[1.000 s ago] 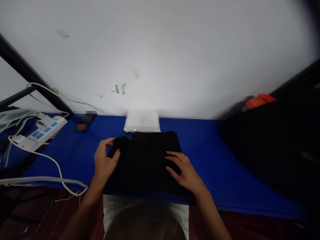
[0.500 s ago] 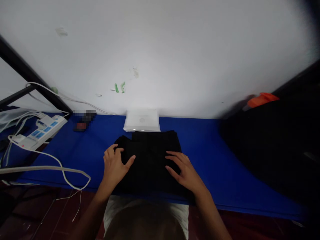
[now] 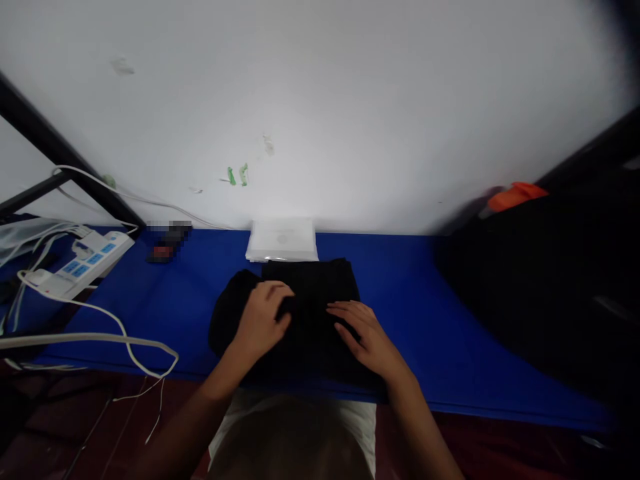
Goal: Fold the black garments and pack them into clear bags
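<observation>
A folded black cloth (image 3: 313, 333), perhaps a garment, lies on the blue tabletop directly in front of me. My left hand (image 3: 264, 315) is on its left half, fingers bent and spread from the thumb, with no fabric visibly pinched. A rounded fold of the cloth bulges out left of that hand. Flat on the right side of the cloth rests my right hand (image 3: 361, 333), its fingers stretched out and the thumb apart. Dark fabric hides the lines between the cloth's layers.
Behind the cloth, a white flat packet (image 3: 283, 241) lies by the wall. A power strip (image 3: 85, 265) with white cables (image 3: 120, 338) occupies the left, near a pixelated dark object (image 3: 170, 243). A big black mass (image 3: 540, 280) and an orange item (image 3: 517, 196) are at right.
My left hand has moved right across the cloth, from its left edge toward the middle. The cloth's left side now bulges farther left. My right hand has barely moved.
</observation>
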`<state>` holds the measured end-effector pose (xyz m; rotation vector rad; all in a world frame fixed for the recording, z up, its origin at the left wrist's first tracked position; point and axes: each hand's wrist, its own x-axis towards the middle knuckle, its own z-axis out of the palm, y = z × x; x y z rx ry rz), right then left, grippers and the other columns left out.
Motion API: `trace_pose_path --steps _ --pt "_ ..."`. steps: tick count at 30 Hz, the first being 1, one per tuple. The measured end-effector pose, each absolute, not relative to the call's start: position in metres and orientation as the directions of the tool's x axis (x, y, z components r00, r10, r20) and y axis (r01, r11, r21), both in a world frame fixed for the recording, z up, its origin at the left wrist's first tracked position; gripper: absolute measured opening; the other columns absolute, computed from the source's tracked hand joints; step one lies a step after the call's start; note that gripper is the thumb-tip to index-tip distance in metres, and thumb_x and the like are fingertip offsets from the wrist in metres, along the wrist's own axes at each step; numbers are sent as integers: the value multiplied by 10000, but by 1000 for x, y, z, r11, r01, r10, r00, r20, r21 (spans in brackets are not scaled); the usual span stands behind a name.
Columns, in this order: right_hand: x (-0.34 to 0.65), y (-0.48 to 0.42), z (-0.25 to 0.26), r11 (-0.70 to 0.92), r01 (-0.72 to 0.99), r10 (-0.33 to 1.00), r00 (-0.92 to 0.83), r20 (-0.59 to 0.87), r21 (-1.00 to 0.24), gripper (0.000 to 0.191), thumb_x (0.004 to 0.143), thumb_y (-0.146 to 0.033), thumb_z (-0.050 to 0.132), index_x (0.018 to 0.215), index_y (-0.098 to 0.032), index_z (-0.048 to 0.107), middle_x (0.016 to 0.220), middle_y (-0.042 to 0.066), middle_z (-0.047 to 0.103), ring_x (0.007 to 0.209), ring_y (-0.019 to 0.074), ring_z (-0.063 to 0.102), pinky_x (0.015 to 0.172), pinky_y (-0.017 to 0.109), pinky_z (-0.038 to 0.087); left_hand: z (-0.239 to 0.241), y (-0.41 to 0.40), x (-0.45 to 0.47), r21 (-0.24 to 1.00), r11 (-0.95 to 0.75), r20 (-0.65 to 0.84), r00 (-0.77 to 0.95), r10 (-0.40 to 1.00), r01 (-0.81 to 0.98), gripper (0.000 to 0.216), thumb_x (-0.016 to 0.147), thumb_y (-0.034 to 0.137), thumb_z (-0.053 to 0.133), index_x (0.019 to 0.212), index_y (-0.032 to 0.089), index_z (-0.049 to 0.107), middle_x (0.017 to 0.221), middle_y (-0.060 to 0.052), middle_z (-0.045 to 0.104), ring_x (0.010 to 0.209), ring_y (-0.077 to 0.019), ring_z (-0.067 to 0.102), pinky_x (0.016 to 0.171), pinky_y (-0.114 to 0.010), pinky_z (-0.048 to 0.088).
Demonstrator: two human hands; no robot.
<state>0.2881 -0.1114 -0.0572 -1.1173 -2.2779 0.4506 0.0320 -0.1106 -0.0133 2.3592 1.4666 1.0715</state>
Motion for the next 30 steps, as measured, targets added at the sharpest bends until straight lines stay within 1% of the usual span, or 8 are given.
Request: trace_pose_path --steps 3,5,9,12,17,21,23,30 --pt "290 -110 -63 600 608 799 -490 350 -520 291 953 -197 464 1231 -225 543 1227 100 645 1182 259 570 1046 535 408 -17 -113 55 364 -630 259 575 776 686 366 775 284 735 1103 216 588 1195 -87 597 1116 -275 547 936 -443 439" --pt "290 -111 -64 588 616 809 -469 356 -525 300 922 -175 480 1214 -218 534 1204 105 644 1163 263 578 1030 535 425 -21 -115 65 298 -635 198 605 771 713 437 752 353 767 1118 195 588 1196 -103 601 1110 -299 545 925 -474 429" --pt "283 -115 -55 569 642 822 -448 352 -513 511 857 -164 555 1351 -207 433 1353 144 526 1271 280 489 1030 518 439 -24 -115 67 243 -621 261 566 782 745 275 796 227 701 1054 195 614 1119 -76 652 1039 -273 580 867 -438 434" --pt "274 -115 -44 629 647 777 -508 371 -432 657 828 -176 607 1434 -201 357 1481 172 393 1358 313 386 1058 553 404 -16 -112 62 289 -640 362 538 761 712 211 842 200 638 1053 190 624 1082 -69 682 997 -245 609 881 -421 432" --pt "268 -107 -33 775 546 628 -607 486 -320 371 796 -107 577 1157 -175 529 1312 172 574 1268 308 499 1041 569 417 8 -89 45 442 -775 364 700 615 451 239 880 359 657 1063 206 638 1060 -42 695 991 -194 634 901 -339 462" --pt "267 -109 -30 770 504 637 -646 421 -392 327 700 -65 587 984 -205 508 1304 170 590 1270 297 518 999 516 475 11 -38 17 284 -614 258 558 789 737 170 968 264 512 1062 209 643 1083 -55 675 1034 -183 612 924 -321 464" --pt "266 -114 -29 724 528 684 -632 365 -443 351 662 -30 573 952 -211 494 1304 167 595 1279 288 518 996 498 485 5 -11 1 222 -547 232 501 834 807 190 926 165 530 1080 165 641 1131 -112 650 1065 -244 595 913 -386 462" --pt "261 -124 -33 635 609 757 -611 229 -474 897 583 50 489 1433 -201 356 1439 141 498 1345 259 459 1098 485 419 -14 26 -18 109 -529 156 512 845 841 128 900 176 539 919 174 666 965 -75 682 902 -219 627 777 -316 469"
